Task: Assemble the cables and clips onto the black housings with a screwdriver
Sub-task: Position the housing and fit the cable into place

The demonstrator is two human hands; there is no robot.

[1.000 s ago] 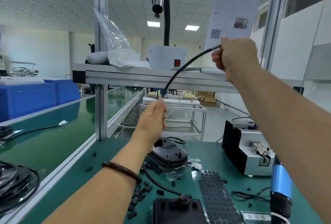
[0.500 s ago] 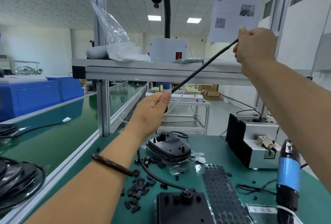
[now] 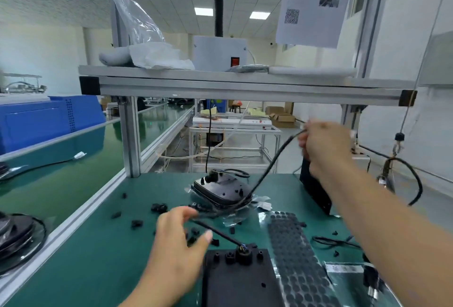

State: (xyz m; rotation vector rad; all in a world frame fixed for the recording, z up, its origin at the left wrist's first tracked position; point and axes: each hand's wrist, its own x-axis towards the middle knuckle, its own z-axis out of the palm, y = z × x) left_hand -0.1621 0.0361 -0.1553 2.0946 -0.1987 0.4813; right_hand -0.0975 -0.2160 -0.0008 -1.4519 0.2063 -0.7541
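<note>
A black housing (image 3: 241,282) lies at the front of the green bench, with a black cable (image 3: 269,167) plugged into a socket on its top edge. The cable runs left and low over the bench, loops past a second black housing (image 3: 220,190) further back, then rises to my right hand (image 3: 323,147), which grips its free end. My left hand (image 3: 179,240) hovers low over the cable near the front housing, fingers apart, thumb beside the cable. Small black clips (image 3: 159,207) lie scattered on the bench.
A sheet of round black pads (image 3: 296,257) lies right of the front housing. A black box (image 3: 315,189) stands at the right. A hanging tool cable (image 3: 402,171) dangles at the far right. An aluminium shelf frame (image 3: 220,86) crosses overhead. A conveyor runs along the left.
Both hands have dropped from above the shelf. My left hand has let go of the cable and come down near the front housing. My right hand still grips the cable end, lower.
</note>
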